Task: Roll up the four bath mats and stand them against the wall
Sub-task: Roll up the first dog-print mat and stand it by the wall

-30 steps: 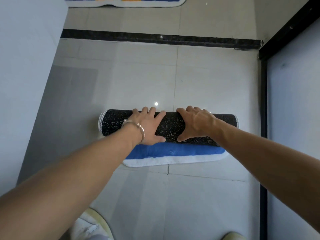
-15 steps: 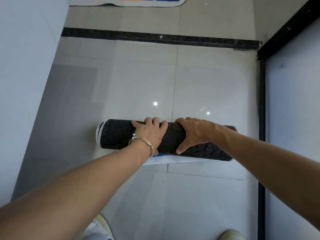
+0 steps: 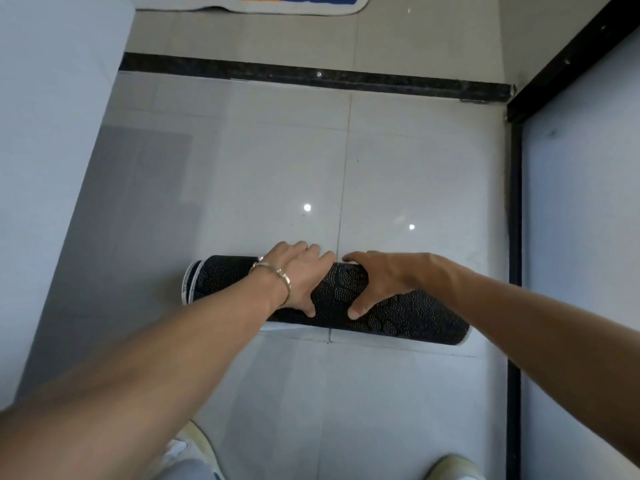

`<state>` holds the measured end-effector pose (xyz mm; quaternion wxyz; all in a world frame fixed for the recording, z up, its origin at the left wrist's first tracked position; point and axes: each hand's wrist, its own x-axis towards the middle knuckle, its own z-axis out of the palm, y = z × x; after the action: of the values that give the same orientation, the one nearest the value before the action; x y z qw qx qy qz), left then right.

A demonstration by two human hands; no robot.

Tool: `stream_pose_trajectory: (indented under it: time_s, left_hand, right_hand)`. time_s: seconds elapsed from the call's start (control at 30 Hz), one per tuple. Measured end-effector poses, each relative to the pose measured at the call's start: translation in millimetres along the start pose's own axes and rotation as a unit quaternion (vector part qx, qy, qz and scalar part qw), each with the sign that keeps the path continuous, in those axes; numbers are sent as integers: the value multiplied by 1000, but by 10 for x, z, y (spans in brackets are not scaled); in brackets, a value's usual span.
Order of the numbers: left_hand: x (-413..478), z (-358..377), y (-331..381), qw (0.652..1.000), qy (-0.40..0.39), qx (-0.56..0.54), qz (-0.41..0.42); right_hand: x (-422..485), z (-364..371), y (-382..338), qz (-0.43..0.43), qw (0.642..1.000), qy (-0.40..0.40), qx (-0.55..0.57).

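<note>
Nearest us, well short of the thumbs, left shoe [image 3: 197,452] and right shoe [image 3: 453,467] sit either side of the work, so we're leaning over it. Rolled mat [image 3: 408,317] lies crosswise on the floor tiles [image 3: 277,174], directly under both hands. Left hand [image 3: 301,275] and right hand [image 3: 377,280] are side by side mid-roll, fingers draped over the far side and thumbs hooked on the near side. That's a wrap grip, likely centred so the coil holds tight and the ends don't telescope. Dotted black backing faces out. There's a pale sliver just under the thumbs; we can't tell if it's a last flap. Our read: rolling about done, standing it up not yet. Past the fingertips: bare tile, the dark threshold strip [image 3: 311,76], then a flat mat [image 3: 249,1], unrolled. Left of the fingers, the wall [image 3: 52,133] is the likely lean spot.
</note>
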<state>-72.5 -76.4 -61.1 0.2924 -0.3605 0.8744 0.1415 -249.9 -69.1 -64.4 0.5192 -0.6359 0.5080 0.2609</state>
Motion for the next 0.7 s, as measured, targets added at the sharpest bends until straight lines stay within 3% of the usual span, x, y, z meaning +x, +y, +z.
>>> stream_pose_trajectory:
  time_s: [0.23,0.33,0.43,0.57,0.7]
  left_hand:
    - [-197,292,140,994,93,56,6]
    - [-224,342,174,996,83,44,9]
    - [-192,262,75,997,-12,-70,21]
    - [-105,119,-249,966,-195,-167,2]
    - [-144,187,-250,981,-160,-108,7]
  right_hand:
    - [13,142,-32,0,999,-43,-12]
    - [-26,225,-63,3,999,3,-39]
    - [-57,372,-106,2,994,80,-69]
    - [-85,478,-124,-9,989,121,-90]
    - [-102,457,-133,-17,987,127,-95]
